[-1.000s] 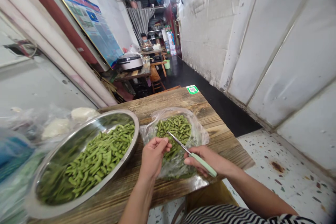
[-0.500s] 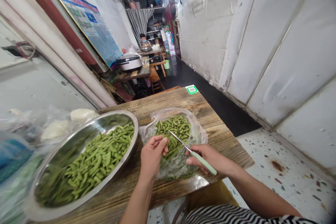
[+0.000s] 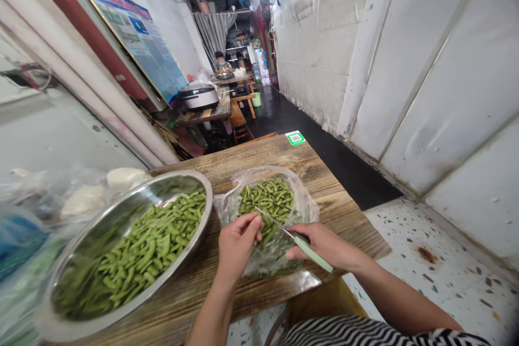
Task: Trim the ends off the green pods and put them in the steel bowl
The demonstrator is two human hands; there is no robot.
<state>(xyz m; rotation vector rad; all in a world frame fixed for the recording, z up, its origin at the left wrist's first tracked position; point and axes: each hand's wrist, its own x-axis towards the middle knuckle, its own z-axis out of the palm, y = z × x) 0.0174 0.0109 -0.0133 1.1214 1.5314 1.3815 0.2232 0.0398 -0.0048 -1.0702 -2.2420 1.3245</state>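
My right hand [image 3: 318,243] is wrapped round scissors with pale green handles [image 3: 314,255]. Their metal blades [image 3: 273,219] point up and left, passing close by the fingertips of my left hand [image 3: 240,238]. Thumb and fingers of that left hand are pinched together; whatever they hold is hidden. Beneath both hands lies a clear plastic bag [image 3: 303,205], its mouth spread wide, full of green edamame pods [image 3: 271,197]. Left of the bag, a big steel basin [image 3: 208,194] contains many more edamame pods [image 3: 162,243].
The wooden table [image 3: 336,200] has a green code sticker [image 3: 295,138] at its far corner. Plastic bags [image 3: 85,200] crowd the left side. Farther back, a rice cooker [image 3: 198,96] stands on another table, and a person [image 3: 221,64] sits beyond. A white wall [image 3: 430,81] runs along the right.
The scissors and my right hand have shifted slightly left, and the blades now lie closer to my left fingertips. My left fingers have drawn closer together.
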